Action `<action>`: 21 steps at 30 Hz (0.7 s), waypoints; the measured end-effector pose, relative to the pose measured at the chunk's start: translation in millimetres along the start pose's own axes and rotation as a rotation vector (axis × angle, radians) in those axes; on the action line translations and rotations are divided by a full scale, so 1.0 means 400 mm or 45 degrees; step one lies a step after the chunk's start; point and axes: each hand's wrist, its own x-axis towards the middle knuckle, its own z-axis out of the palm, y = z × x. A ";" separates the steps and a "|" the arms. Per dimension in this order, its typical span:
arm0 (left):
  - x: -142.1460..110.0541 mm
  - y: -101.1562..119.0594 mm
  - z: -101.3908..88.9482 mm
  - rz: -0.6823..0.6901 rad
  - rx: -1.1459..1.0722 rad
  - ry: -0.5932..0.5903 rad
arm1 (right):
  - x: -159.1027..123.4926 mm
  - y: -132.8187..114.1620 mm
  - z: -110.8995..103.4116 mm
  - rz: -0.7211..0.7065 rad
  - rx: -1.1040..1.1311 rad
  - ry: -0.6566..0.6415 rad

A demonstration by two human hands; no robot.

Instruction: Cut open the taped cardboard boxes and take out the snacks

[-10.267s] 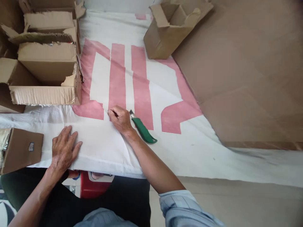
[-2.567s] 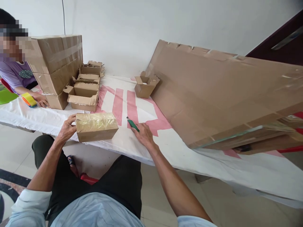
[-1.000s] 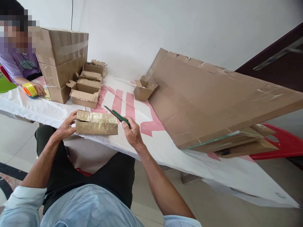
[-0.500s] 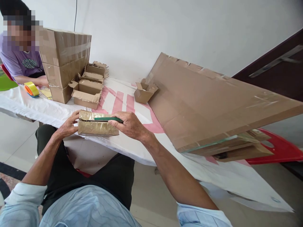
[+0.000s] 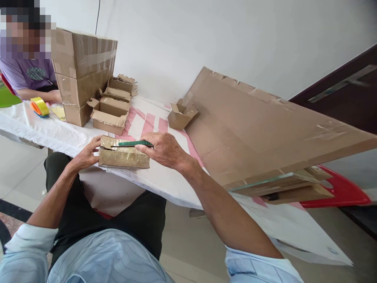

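Note:
A small cardboard box (image 5: 123, 158) with shiny tape on it sits at the table's near edge, a slit running along its top. My left hand (image 5: 86, 153) grips the box's left end, thumb and fingers on its side. In my right hand (image 5: 165, 149) is a green utility knife (image 5: 134, 144), held nearly level just above the top of the box. Its thin tip points left, toward the slit. Whether the blade touches the cardboard I cannot tell.
Stacked taped cartons (image 5: 85, 70) and opened small boxes (image 5: 110, 114) stand at the left. Tape rolls (image 5: 40, 107) lie near a person (image 5: 35, 74) in purple. Farther right are another open box (image 5: 181, 116), a large cardboard panel (image 5: 250, 129) and a red chair (image 5: 344, 190).
My right hand has lifted the knife slightly, up off the slit in the box top. The left hand keeps its hold. The whole view has shifted a little.

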 end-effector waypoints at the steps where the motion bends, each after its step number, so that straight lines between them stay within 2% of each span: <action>1: 0.001 -0.001 0.000 0.003 -0.003 0.000 | 0.001 0.000 -0.003 -0.005 -0.010 0.002; 13: 0.006 -0.001 -0.002 -0.015 0.036 -0.016 | 0.038 -0.005 0.025 -0.056 -0.152 -0.049; 21: 0.021 -0.012 -0.022 -0.047 0.082 -0.007 | 0.097 -0.036 0.021 0.009 -0.368 -0.221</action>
